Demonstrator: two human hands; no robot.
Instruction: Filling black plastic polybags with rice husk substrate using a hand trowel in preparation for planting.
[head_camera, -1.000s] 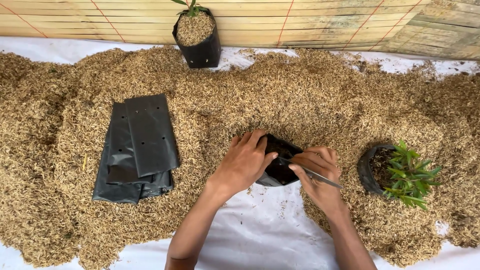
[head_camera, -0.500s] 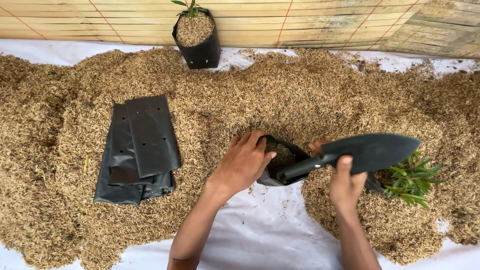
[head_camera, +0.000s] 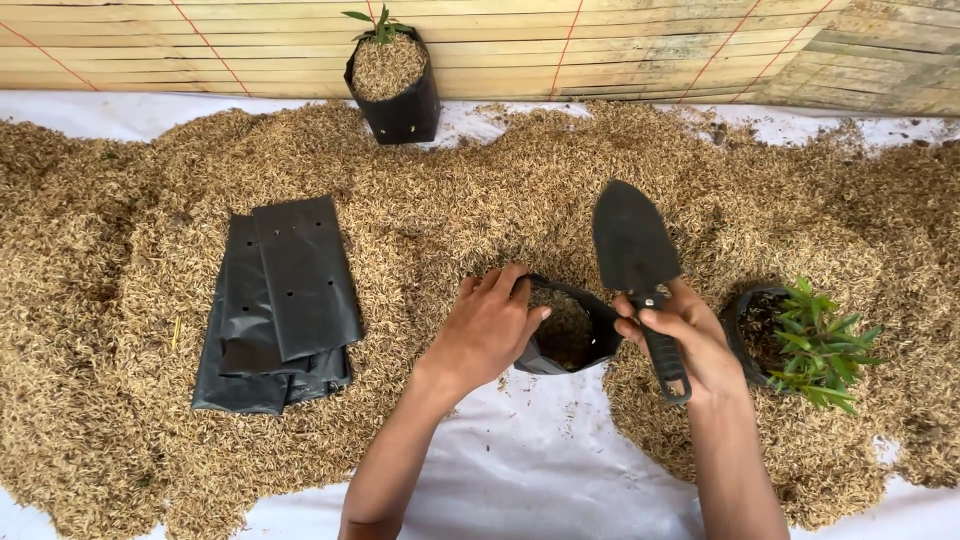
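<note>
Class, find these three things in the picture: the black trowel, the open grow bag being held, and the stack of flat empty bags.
Black trowel (head_camera: 633, 240), head view, middle of blade.
Open grow bag (head_camera: 598, 318), head view, right rim.
Stack of flat empty bags (head_camera: 300, 275), head view, top bag.

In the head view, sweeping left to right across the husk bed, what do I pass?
Stack of flat black grow bags → left hand → open black bag → right hand gripping a black trowel → green seedling in its bag.

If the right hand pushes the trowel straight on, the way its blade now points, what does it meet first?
Probably the rice husk heap: the right hand holds the trowel pointing away, toward the bamboo wall. How high the blade is above the husks is unclear.
</note>
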